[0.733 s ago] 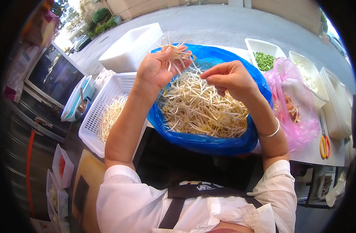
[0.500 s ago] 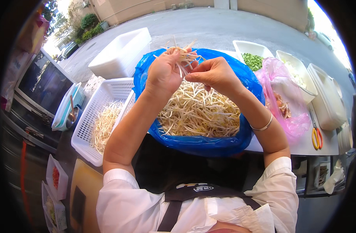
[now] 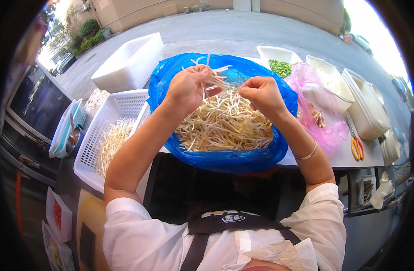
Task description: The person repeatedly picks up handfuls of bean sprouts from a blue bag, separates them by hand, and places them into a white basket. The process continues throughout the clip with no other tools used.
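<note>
A blue plastic bag (image 3: pixel 220 161), its mouth spread wide, holds a big heap of bean sprouts (image 3: pixel 225 126). Above its far left part, my left hand (image 3: pixel 187 88) is closed round a small bunch of bean sprouts (image 3: pixel 208 76), whose ends stick out past the fingers. My right hand (image 3: pixel 264 94) hovers over the right side of the heap, apart from the left. Its fingers are curled and pinched together; whatever may be between them is too small to make out. Left of the bag, a white perforated basket (image 3: pixel 90 156) contains more bean sprouts (image 3: pixel 116 141).
Stacked white tubs (image 3: pixel 128 63) stand behind the basket. To the right are a tub of chopped greens (image 3: pixel 280 67), a pink plastic bag (image 3: pixel 326 131), scissors with orange and yellow handles (image 3: pixel 357 149) and more white containers (image 3: pixel 366 104). A cutting board (image 3: pixel 92 207) lies lower left.
My right hand has moved away from the bunch in my left hand, to the right, and its fingers have curled in. My left hand still holds its bean sprouts. The whole view has shifted slightly.
</note>
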`<control>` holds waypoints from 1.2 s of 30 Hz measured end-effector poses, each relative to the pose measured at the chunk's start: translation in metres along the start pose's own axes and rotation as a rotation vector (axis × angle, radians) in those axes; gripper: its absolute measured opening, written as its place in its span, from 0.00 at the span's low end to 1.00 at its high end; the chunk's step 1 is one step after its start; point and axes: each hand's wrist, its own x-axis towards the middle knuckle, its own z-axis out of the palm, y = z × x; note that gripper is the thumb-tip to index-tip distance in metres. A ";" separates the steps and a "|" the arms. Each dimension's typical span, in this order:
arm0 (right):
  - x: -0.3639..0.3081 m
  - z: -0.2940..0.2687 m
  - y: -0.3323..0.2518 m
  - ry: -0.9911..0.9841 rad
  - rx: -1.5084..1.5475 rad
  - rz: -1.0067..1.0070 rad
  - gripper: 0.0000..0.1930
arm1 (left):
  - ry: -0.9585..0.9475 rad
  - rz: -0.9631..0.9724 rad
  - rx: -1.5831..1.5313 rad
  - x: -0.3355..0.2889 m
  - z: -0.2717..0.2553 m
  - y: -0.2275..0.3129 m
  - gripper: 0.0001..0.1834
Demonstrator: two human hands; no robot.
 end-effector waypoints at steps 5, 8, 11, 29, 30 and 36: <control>-0.017 -0.037 0.003 0.053 0.053 0.040 0.05 | -0.030 -0.097 0.069 -0.008 -0.004 -0.004 0.07; -0.032 -0.087 0.014 0.207 -0.045 -0.069 0.04 | -0.051 -0.058 0.087 -0.013 -0.016 0.003 0.07; -0.044 -0.142 0.044 0.621 -0.425 -0.192 0.04 | -0.053 -0.042 0.065 -0.016 -0.025 0.006 0.05; -0.038 -0.085 -0.016 0.256 -0.507 -0.537 0.03 | -0.164 -0.084 0.405 -0.017 -0.001 0.007 0.01; -0.037 -0.071 -0.020 0.171 -0.486 -0.597 0.03 | -0.232 -0.076 0.426 -0.017 -0.001 0.014 0.02; -0.051 -0.034 -0.002 0.127 -0.425 -0.375 0.03 | -0.292 0.126 0.733 -0.067 -0.060 0.127 0.08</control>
